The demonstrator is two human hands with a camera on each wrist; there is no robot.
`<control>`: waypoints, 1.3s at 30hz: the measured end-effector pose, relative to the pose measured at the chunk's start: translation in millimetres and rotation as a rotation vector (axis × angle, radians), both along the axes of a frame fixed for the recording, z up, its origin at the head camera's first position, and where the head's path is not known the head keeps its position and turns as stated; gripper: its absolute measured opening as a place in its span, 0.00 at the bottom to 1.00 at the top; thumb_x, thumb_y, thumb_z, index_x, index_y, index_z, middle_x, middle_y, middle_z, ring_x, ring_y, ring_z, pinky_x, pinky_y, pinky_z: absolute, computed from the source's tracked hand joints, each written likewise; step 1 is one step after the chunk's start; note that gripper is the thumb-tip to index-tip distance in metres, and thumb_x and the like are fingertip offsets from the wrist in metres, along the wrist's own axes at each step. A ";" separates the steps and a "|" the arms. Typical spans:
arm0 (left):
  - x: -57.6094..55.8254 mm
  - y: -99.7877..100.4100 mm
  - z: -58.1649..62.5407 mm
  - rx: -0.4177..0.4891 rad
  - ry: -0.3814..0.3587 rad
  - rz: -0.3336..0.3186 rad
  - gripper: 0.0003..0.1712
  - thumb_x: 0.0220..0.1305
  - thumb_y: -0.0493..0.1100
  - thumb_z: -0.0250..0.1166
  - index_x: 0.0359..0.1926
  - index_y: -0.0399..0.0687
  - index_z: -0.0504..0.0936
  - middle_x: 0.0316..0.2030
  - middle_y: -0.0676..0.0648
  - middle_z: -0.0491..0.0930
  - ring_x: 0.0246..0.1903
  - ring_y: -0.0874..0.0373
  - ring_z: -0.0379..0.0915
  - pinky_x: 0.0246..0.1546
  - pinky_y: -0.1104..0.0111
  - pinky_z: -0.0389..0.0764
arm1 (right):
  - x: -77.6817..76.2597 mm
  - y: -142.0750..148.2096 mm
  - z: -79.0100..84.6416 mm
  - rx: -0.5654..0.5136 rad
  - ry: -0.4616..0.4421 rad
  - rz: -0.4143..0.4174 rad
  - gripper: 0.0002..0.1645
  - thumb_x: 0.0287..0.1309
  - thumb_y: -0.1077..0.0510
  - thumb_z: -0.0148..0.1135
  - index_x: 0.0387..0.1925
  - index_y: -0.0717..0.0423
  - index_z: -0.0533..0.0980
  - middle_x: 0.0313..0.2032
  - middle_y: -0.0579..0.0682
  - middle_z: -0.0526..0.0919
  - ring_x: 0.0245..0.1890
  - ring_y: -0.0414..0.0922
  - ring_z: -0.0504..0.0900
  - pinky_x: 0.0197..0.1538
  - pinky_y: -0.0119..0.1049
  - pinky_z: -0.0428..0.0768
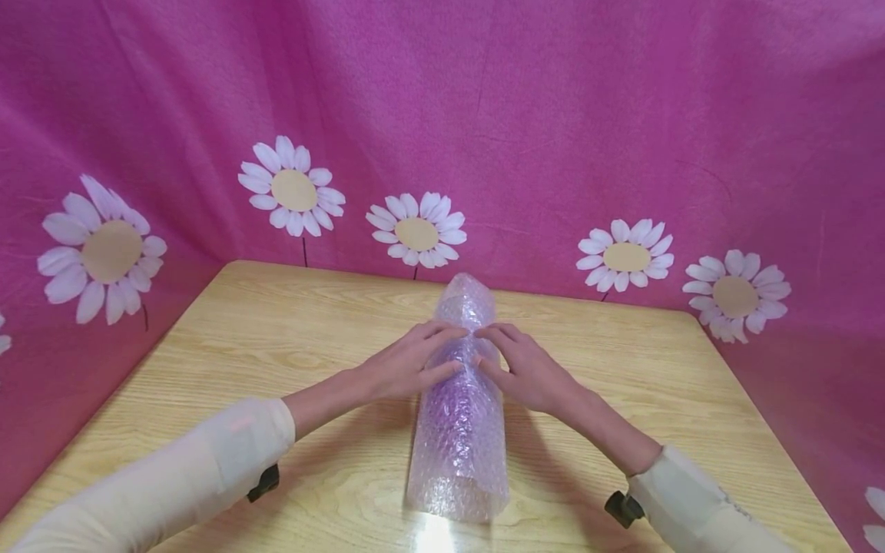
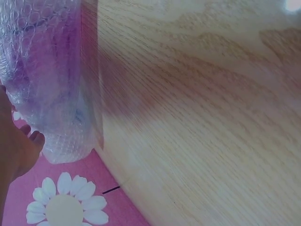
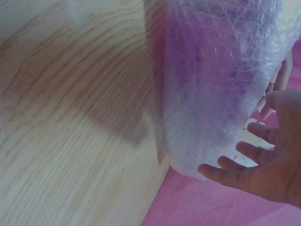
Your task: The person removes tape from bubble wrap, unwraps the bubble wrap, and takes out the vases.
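Observation:
A roll of bubble wrap (image 1: 459,430) lies lengthwise on the table, its near end toward me. Something purple shows through the clear layers, but its kind is hidden. From the left, my left hand (image 1: 408,361) rests on top of the roll with fingers extended. My right hand (image 1: 532,372) reaches in from the other side, fingers spread and slightly bent, fingertips at the roll's top. The two hands' fingertips almost meet there. In the right wrist view, the fingers of the right hand (image 3: 268,150) are apart beside the bubble wrap (image 3: 211,84). The left wrist view shows the left hand (image 2: 19,146) only partly.
The wooden table (image 1: 276,322) has light grain and a bright glare spot at its front edge. A pink cloth (image 1: 525,115) printed with white daisies hangs behind it and at both sides. Each sleeve carries a small black device, the left one (image 1: 264,482) below the forearm.

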State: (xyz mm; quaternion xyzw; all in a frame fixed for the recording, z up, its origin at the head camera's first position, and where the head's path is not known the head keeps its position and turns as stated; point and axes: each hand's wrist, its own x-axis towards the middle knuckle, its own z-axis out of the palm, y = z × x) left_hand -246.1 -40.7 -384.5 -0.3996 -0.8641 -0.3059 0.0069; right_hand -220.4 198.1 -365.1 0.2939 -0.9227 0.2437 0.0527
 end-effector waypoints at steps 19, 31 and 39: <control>-2.6 3.4 -5.2 -0.031 0.006 -0.025 0.25 0.74 0.53 0.58 0.67 0.54 0.75 0.68 0.41 0.66 0.68 0.45 0.60 0.65 0.49 0.65 | 9.0 0.5 -4.1 0.003 -0.004 0.015 0.26 0.72 0.47 0.55 0.64 0.57 0.72 0.61 0.57 0.74 0.60 0.56 0.74 0.60 0.55 0.74; -2.2 3.1 -6.7 -0.029 0.007 -0.014 0.24 0.73 0.52 0.59 0.65 0.54 0.77 0.66 0.42 0.67 0.67 0.46 0.60 0.66 0.50 0.65 | 21.1 -5.6 -1.3 0.024 0.072 -0.019 0.20 0.66 0.52 0.62 0.53 0.60 0.78 0.52 0.56 0.79 0.52 0.53 0.79 0.54 0.50 0.79; -2.6 3.7 -6.2 -0.042 0.000 -0.016 0.24 0.73 0.53 0.58 0.66 0.56 0.77 0.67 0.43 0.67 0.68 0.46 0.59 0.66 0.50 0.64 | 34.4 -12.7 5.9 0.051 0.039 -0.069 0.21 0.65 0.48 0.63 0.52 0.59 0.79 0.49 0.53 0.80 0.44 0.48 0.82 0.47 0.45 0.82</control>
